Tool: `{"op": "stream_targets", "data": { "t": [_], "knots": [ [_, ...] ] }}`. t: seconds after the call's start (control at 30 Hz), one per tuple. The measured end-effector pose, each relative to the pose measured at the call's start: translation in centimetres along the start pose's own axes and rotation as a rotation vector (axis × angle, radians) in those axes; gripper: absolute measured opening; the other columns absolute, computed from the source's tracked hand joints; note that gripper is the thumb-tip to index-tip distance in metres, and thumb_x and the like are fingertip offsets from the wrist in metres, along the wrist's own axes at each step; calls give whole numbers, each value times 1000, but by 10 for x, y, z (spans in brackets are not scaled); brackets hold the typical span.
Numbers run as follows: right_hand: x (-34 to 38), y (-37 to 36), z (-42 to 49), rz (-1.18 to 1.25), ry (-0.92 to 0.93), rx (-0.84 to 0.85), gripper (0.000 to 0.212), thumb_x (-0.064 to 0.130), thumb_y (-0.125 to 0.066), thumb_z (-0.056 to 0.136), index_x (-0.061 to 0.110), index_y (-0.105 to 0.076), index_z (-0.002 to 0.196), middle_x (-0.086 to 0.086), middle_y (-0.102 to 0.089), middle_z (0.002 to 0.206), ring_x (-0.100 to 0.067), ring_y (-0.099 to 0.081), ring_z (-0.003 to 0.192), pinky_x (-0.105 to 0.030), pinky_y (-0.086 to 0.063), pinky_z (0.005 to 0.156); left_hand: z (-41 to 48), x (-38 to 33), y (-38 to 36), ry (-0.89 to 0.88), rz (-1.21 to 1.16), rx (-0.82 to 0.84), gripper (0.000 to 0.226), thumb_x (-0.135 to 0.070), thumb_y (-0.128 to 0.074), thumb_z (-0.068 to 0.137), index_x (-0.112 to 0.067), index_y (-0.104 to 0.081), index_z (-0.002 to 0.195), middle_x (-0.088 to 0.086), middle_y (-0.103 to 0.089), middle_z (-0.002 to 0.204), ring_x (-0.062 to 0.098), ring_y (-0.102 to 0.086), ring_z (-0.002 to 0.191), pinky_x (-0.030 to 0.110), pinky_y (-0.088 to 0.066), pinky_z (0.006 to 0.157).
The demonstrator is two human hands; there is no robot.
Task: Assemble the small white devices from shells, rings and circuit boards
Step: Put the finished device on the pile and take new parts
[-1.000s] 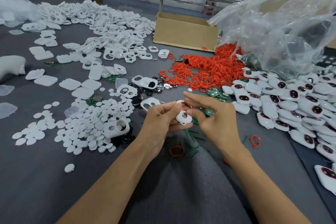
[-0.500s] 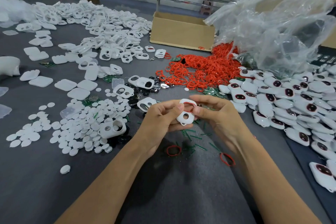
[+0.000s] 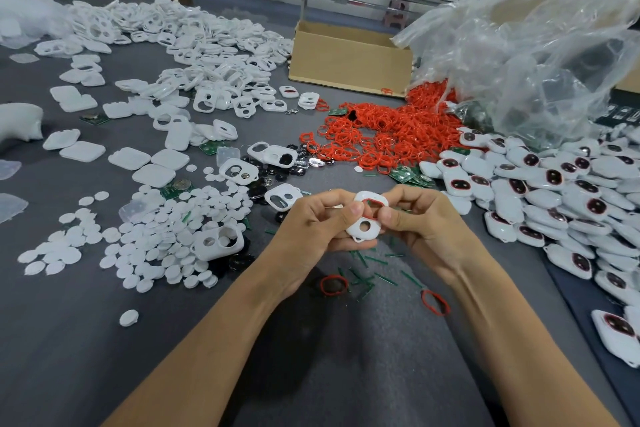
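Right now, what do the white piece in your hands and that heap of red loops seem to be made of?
The white shell looks like moulded plastic: matte, smooth, with clean-edged holes. The red rings look like rubber or silicone, thin and bent out of round in a tangle; which one I cannot tell.

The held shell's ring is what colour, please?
The ring in the shell is red; head view.

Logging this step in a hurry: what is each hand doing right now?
Left hand: closed, pinches the white shell.
Right hand: closed, pinches the same shell beside its red ring.
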State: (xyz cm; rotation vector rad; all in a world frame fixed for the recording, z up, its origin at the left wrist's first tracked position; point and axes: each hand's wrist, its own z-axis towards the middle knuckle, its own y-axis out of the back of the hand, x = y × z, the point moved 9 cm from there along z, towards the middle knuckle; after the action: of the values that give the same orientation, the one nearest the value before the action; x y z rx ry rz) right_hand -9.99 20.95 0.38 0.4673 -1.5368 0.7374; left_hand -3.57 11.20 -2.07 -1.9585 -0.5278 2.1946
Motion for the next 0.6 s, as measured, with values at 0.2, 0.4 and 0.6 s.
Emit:
{"op": "stream_targets", "data": {
  "t": [0.2,0.4,0.6],
  "knots": [
    [5,2,0,-230,75,-171,7,-6,-65,80,-1,-68,84,-9,-69,69,-15,-64,62,-21,-53,61,2,0,7,-39,27,-138,11,-10,-60,93,-7,-70,90,16,-71,79,25,-71,80,31,-61,73],
    [6,2,-2,-328,108,-253,13,9,-66,86,-4,-70,85,-18,-71,74,-21,-64,64,-27,-54,59,1,-5,13,-125,215,-280,12,-5,-57,96,-2,-68,101,19,-74,82,32,-73,80,37,-62,69],
    [18,-6,-5,-705,263,-433,15,12,-66,87,7,-70,74,-8,-66,62,-5,-52,53,-15,-41,51,-4,-10,15,-173,313,-369,15,-4,-58,95,-5,-69,105,16,-74,86,24,-73,79,39,-62,71]
  ]
}}
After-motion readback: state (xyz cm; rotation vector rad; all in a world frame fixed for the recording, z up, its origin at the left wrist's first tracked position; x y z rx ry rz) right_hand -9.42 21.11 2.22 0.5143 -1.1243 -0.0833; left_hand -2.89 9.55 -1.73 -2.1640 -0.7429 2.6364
